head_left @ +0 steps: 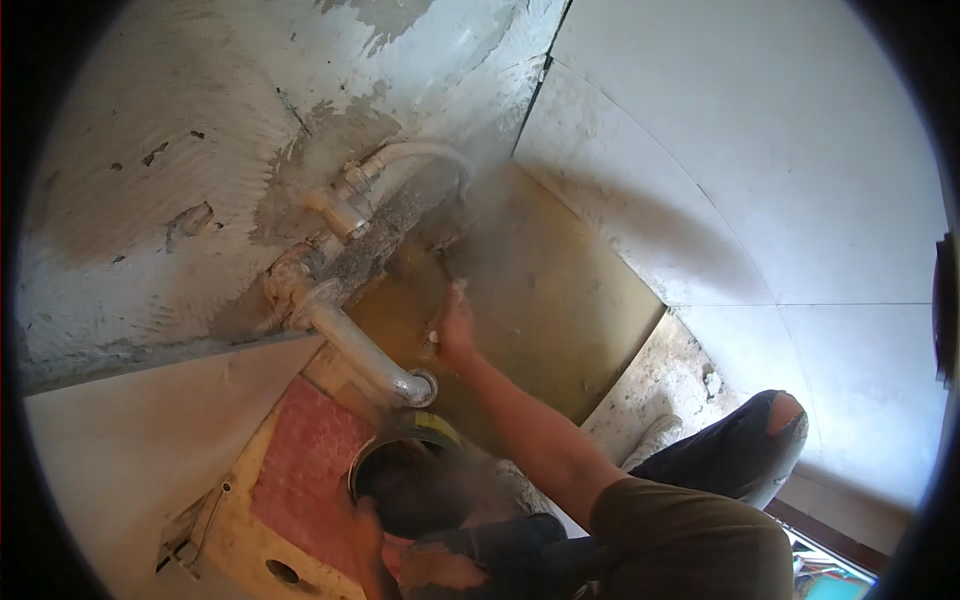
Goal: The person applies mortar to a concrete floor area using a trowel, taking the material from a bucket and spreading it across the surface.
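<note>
A dark round bucket (405, 480) with a yellow patch on its rim sits low in the middle, its mouth towards me and its inside dim. My left hand (368, 535) is closed at the bucket's near left rim; haze blurs its fingers. Stretched out over the yellowish-brown floor (570, 290), my right hand (457, 328) is closed around the handle of a thin dark tool (446, 266). The tool's far end fades into the dust close to the rough strip along the wall, so its exact kind does not show.
Left of my right hand, a pale pipe (365, 350) juts from the scraped wall (180, 170). Above it are a valve (340, 213) and a curved hose (420, 150). A red-topped board (310, 460) lies left of the bucket. White panels (750, 150) stand at right.
</note>
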